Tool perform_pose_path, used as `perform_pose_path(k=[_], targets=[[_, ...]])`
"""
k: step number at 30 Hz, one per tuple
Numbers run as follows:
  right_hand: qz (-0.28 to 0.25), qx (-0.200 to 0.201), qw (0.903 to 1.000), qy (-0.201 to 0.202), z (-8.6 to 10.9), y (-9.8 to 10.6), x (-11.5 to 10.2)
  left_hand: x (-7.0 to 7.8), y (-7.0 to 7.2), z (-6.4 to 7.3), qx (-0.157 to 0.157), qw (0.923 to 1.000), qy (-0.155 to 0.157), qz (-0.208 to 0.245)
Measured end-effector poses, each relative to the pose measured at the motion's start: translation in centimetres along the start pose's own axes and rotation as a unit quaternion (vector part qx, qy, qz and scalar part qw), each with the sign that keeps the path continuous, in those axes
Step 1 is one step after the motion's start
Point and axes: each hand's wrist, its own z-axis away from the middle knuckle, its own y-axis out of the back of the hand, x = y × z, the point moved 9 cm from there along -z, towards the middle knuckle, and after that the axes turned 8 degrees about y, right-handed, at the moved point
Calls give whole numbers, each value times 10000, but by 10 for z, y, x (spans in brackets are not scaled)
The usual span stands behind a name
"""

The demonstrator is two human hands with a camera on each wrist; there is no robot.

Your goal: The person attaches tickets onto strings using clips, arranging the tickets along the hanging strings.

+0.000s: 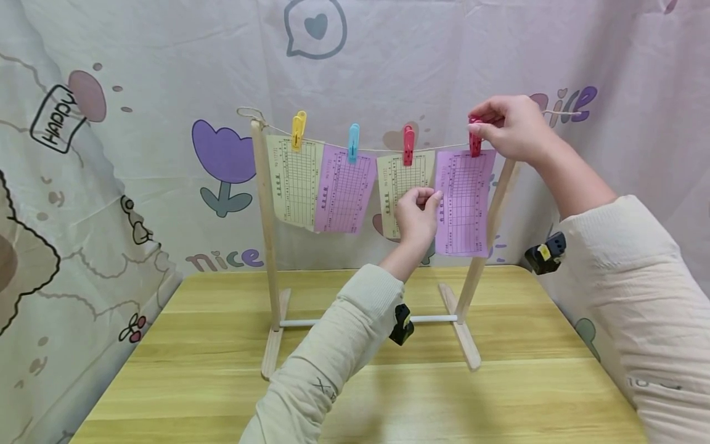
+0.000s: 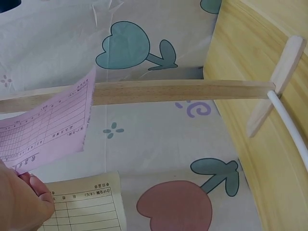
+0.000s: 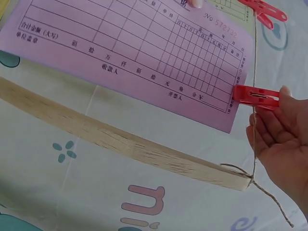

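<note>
My right hand [image 1: 516, 129] pinches the handle end of a red clothespin [image 3: 257, 96] at the right part of the string. The clothespin's nose lies over the top edge of a pink printed form [image 1: 465, 209]. My left hand [image 1: 417, 216] pinches that form's left edge between thumb and fingers, in front of a cream form [image 1: 388, 179] clipped by another red clothespin [image 1: 408, 145]. In the left wrist view the pink form [image 2: 53, 125] slants out from the fingers. Farther left, a blue clothespin [image 1: 353, 143] and a yellow one [image 1: 299, 131] hold a second pink form [image 1: 345, 191] and a cream form [image 1: 294, 185].
The string [image 3: 255, 139] runs between two wooden posts [image 1: 266, 234], tied at their tops. Flat wooden feet [image 1: 461, 327] and a white crossbar [image 1: 432, 319] stand on the wood-grain table [image 1: 183, 351]. A printed curtain [image 1: 166, 74] hangs behind.
</note>
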Motion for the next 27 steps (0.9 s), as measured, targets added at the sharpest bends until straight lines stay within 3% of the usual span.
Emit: perform_pose_path(k=[11, 27], targets=[[116, 297, 9994, -143, 5, 5, 4, 2, 1, 2, 41, 10000, -23, 51], [-30, 109, 9999, -11, 5, 2, 5, 2, -4, 3, -60, 9999, -122, -17]])
